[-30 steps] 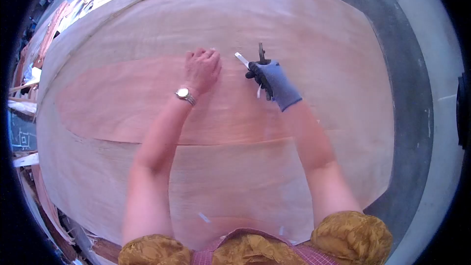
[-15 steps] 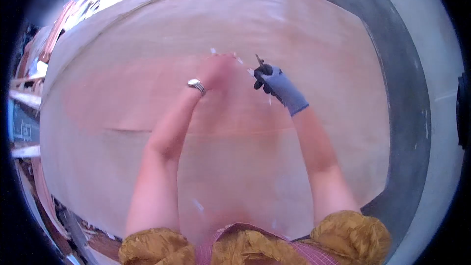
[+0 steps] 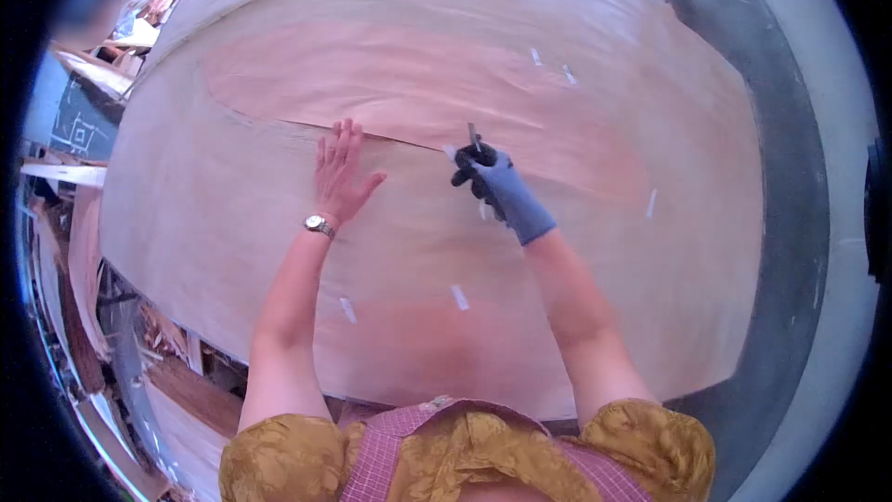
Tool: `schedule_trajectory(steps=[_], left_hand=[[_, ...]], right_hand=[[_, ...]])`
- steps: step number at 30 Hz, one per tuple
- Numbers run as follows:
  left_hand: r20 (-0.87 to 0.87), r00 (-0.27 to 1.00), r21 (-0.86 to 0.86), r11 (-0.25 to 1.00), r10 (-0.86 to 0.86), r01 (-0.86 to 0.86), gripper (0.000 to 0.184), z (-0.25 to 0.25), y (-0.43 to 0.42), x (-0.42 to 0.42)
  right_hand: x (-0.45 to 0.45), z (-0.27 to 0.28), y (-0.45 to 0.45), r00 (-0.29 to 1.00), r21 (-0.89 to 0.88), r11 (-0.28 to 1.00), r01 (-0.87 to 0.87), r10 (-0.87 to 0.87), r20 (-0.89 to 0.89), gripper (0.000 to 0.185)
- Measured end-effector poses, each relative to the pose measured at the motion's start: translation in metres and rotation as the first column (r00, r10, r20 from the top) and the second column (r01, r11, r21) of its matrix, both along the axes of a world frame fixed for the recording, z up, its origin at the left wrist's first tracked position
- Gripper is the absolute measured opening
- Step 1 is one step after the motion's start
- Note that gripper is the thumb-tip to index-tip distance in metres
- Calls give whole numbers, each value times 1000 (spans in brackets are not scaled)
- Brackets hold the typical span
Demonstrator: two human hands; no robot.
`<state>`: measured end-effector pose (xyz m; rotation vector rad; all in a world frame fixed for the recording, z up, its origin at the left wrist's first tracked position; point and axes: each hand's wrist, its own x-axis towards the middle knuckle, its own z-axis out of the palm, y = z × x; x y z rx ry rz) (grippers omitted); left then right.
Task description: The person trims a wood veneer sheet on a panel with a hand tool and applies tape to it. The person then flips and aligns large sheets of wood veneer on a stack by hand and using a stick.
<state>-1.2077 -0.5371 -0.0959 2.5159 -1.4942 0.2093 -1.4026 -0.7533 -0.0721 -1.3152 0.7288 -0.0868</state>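
Note:
A large sheet of thin wood veneer (image 3: pixel 557 307) is spread out under both hands, with a darker pinkish patch (image 3: pixel 372 65) in it. A thin dark split (image 3: pixel 404 139) runs along that patch's near edge. My left hand (image 3: pixel 342 172), bare with a watch at the wrist, lies flat with fingers apart at the split. My right hand (image 3: pixel 488 177), in a blue-grey and black glove, is closed on a small narrow tool (image 3: pixel 473 137) resembling a knife; its grip is hidden. A white strip (image 3: pixel 450 153) shows beside the gloved fingers, near the split's right end.
Several short white strips lie on the sheet, including one at the right (image 3: pixel 651 203) and one near me (image 3: pixel 459 297). Veneer scraps (image 3: pixel 186 386) are heaped at the left. A dark grey band (image 3: pixel 790 223) borders the right side. A person's blurred head (image 3: pixel 85 0) is at upper left.
My left hand has moved left and nearer to me, and now lies flat instead of blurred. My right hand has shifted slightly left and nearer, still holding the tool. The view has shifted.

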Motion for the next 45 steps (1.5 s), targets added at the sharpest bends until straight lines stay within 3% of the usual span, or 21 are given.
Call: schedule_trajectory(steps=[4,9,10,13,16,19,22,25,28,29,30,31,32,35,36,37,39,40,43,45], left_hand=[[-26,991,-47,991,-128,127,87,1,-51,-40],[-93,956,-80,959,-279,273,68,-15,-107,-90],[-125,937,-118,943,-325,311,63,-8,-73,-65],[-233,904,-225,924,-359,309,47,20,-87,-53],[-188,895,-90,914,-406,396,40,51,-101,-46],[-182,893,-177,907,-412,382,37,55,-102,-37],[-268,871,-193,909,-411,369,36,49,-99,-39],[-156,877,-332,861,-454,386,39,41,-100,-43],[-72,790,-281,773,-608,569,45,32,-79,-49],[-86,791,-279,777,-605,564,43,31,-80,-52],[-97,794,-279,782,-600,557,41,34,-77,-53],[-106,798,-280,788,-593,549,39,36,-78,-53],[-114,796,-270,790,-594,551,39,37,-80,-53],[-159,789,-204,802,-593,562,40,36,-82,-57],[-201,792,-159,817,-577,555,41,42,-85,-58],[-242,794,-110,829,-557,548,42,44,-89,-59],[-156,819,-133,833,-553,537,45,42,-111,-75],[-111,829,-144,835,-547,532,46,42,-124,-86],[-107,687,-326,678,-719,659,49,41,-164,-129],[-114,684,-164,692,-721,703,50,44,-174,-148]], right_hand=[[-3,13,-13,999,-43,998,35,-35,8,26],[-30,1,-38,981,-114,975,191,-193,-4,26],[-6,12,5,969,-133,962,240,-246,-28,26],[10,18,6,958,-175,949,263,-278,-69,26],[13,28,7,933,-202,928,313,-340,-115,26],[10,77,32,866,-202,936,288,-345,-363,25],[-23,56,55,834,-220,894,390,-444,-327,23],[-34,50,66,834,-105,864,492,-503,-227,22],[-38,41,65,833,-132,870,476,-494,-249,20],[-42,29,59,844,-499,810,308,-474,-250,21],[-42,17,52,853,-784,614,87,-453,-260,21],[-43,6,45,857,-939,312,-147,-434,-278,21],[-32,42,46,762,-866,448,-221,-475,-440,23],[-53,57,27,788,-921,382,-74,-544,-289,23],[-65,42,14,797,-896,422,140,-585,-152,20],[-84,28,4,750,-771,549,322,-645,-146,19],[-101,40,5,642,-388,660,644,-741,-196,17],[-107,41,4,650,-292,679,673,-732,-205,17],[-115,18,-5,657,-181,681,709,-732,-180,19],[-117,17,-3,665,-155,684,713,-729,-162,19]])
